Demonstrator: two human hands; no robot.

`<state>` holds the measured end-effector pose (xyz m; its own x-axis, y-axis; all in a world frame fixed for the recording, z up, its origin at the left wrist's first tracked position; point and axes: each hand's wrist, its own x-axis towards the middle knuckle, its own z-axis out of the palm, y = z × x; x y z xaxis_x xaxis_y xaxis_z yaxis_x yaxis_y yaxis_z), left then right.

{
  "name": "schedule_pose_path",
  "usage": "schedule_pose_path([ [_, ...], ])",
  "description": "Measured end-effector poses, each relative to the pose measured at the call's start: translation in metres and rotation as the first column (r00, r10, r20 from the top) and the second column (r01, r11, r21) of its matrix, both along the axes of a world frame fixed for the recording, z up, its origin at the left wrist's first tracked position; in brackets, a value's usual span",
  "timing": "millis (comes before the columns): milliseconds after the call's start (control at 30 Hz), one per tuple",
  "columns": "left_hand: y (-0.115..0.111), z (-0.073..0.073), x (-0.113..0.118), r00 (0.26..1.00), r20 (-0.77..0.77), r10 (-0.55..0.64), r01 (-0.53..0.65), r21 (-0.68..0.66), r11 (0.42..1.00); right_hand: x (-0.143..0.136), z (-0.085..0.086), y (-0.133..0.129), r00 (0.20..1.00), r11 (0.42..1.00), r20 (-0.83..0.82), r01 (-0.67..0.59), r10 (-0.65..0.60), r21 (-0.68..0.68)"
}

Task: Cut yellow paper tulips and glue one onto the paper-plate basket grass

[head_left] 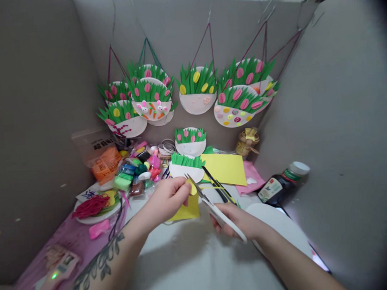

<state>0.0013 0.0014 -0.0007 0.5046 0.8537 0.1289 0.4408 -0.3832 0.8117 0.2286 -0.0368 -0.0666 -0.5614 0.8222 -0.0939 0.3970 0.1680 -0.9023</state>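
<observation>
My left hand (175, 197) is closed, pinching a small piece of yellow paper (192, 187) over the middle of the table. In my right hand (232, 219) is a pair of scissors (217, 211) with white handles. Their blades point up and left, right beside the yellow piece. Whether the blades touch the paper, I cannot tell. Below my left hand lies a larger yellow sheet (186, 210). A black cutter knife (217, 185) rests just behind the scissors. Past it are another yellow sheet (226, 168) and a white half-plate (186, 169) topped with green paper grass.
Paper-plate baskets (198, 102) with paper grass and flowers hang along the back wall. Coloured clay packets (123, 180) crowd the left, near a plate of red yarn (92, 208). A dark bottle (281, 183) and white paper plate (277, 223) stand right. A pink glue gun (53, 276) lies front left.
</observation>
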Motion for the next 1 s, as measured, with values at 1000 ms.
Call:
schedule_pose_path([
  [1000,-0.005,0.001,0.003,1.0,0.002,0.002,-0.002,0.007,1.0,-0.003,0.0,-0.003,1.0,0.999,-0.022,0.013,-0.013,-0.033],
])
